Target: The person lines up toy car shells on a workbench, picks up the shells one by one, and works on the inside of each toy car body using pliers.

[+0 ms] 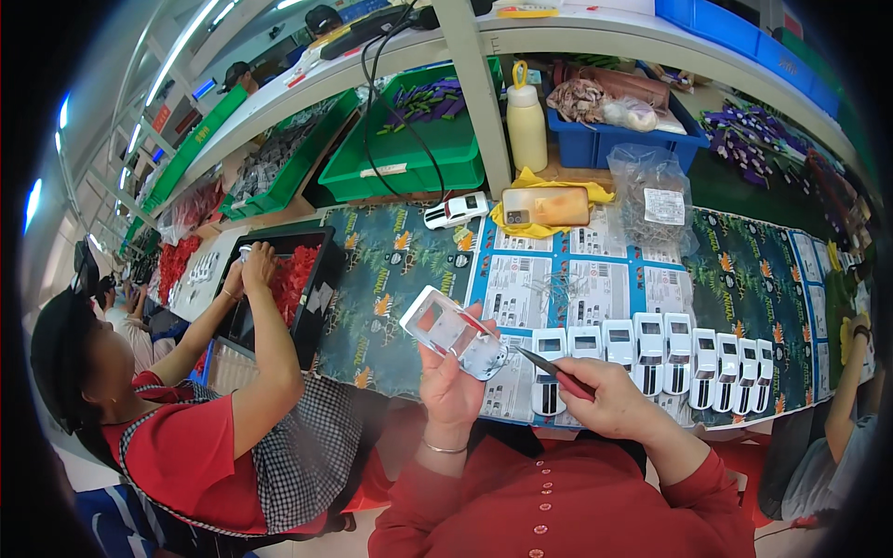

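My left hand [449, 395] is closed around a white toy car body shell [423, 312], tilted so that its hollow inside shows. A thin red part [474, 322] lies along the shell near my fingers. In my right hand [609, 402] is a pair of tweezers [569, 383] with dark tips, gripped like a pen. The tips are close to the shell's near end; whether they pinch a small piece is too fine to tell. Beside my right hand stands a row of several white toy cars [648, 377] with black stripes. Thin wire-like pieces [551, 290] are scattered beyond them.
Another white toy car [456, 211] sits near a phone [546, 206] on a yellow cloth [526, 181]. A clear plastic bag [648, 219], a pale bottle [526, 130], green bins [406, 167] and a blue bin [628, 146] stand behind. A co-worker [200, 428] works at a black tray [321, 279] on the left.
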The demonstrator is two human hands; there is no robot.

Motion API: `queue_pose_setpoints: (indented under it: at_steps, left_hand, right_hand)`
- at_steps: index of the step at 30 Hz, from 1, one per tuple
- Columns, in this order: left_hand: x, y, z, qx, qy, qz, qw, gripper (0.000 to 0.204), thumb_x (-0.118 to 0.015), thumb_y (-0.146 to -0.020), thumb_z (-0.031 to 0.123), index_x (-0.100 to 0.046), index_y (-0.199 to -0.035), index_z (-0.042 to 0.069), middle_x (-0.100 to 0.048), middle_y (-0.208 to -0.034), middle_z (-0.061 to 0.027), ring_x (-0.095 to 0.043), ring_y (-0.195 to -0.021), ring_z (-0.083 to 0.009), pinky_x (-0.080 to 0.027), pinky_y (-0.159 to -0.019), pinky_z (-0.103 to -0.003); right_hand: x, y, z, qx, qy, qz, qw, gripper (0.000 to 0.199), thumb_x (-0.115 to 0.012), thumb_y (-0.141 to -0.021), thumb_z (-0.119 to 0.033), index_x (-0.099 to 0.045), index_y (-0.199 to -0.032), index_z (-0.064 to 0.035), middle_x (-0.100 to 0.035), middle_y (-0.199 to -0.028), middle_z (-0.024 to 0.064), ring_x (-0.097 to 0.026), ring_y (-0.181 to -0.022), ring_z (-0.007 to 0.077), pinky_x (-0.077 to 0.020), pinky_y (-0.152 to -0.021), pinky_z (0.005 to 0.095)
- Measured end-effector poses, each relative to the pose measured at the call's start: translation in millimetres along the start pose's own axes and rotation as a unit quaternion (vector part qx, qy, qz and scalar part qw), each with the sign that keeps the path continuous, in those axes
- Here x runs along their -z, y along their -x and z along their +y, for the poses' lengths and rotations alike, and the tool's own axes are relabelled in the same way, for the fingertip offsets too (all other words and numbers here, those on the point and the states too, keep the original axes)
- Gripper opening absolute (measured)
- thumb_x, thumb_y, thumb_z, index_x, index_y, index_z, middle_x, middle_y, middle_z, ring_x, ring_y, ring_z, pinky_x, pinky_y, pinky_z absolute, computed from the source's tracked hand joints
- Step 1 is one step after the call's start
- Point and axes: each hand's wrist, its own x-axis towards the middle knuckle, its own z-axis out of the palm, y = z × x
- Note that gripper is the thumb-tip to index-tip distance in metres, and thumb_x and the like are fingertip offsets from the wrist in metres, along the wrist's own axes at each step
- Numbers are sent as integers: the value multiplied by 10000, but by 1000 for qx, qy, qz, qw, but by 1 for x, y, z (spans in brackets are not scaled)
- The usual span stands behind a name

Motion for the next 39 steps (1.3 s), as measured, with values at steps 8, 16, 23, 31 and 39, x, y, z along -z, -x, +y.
queue_pose_setpoints:
  at_steps: [8, 16, 23, 31, 39]
  left_hand:
    - [-4, 9, 1, -44, -7, 1, 999, 661, -553, -910, 370, -233, -1463, 203, -447, -1332, -248, -548, -1126, -366, -430, -968, -510]
    - [-9, 16, 3, -95, -65, -16, 993, 675, -611, -875, 390, -276, -1424, 184, -461, -1318, -236, -537, -1146, -368, -424, -990, -490]
    - [-6, 18, 5, -96, -68, -7, 993, 695, -633, -857, 320, -265, -1428, 174, -463, -1307, -241, -530, -1150, -374, -408, -1003, -509]
    - [-3, 20, 6, -99, -70, 29, 992, 689, -626, -849, 293, -273, -1425, 157, -472, -1288, -248, -543, -1115, -380, -408, -986, -531]
    - [-2, 18, 6, -103, -79, 24, 991, 666, -608, -855, 310, -287, -1419, 159, -481, -1278, -246, -553, -1095, -372, -414, -977, -529]
  right_hand:
    - [-11, -1, -14, 8, 50, 24, 998, 308, -601, -772, -46, -586, -1077, -4, -590, -782, 167, -600, -685, 325, -474, -626, 365]
    - [-15, -4, -22, 4, 82, 9, 997, 327, -609, -766, -52, -589, -1089, -8, -593, -786, 172, -599, -679, 331, -473, -612, 369]
    - [-19, -4, -20, 9, 78, -12, 997, 339, -611, -757, -49, -597, -1092, -5, -598, -794, 175, -599, -690, 341, -477, -626, 381]
    - [-18, -5, -28, -6, 71, 0, 997, 330, -596, -760, -54, -596, -1086, -6, -595, -792, 187, -594, -697, 350, -476, -641, 386]
    - [-20, -5, -23, 15, 64, -7, 998, 288, -589, -753, -46, -592, -1037, 0, -581, -776, 189, -583, -685, 355, -466, -619, 392]
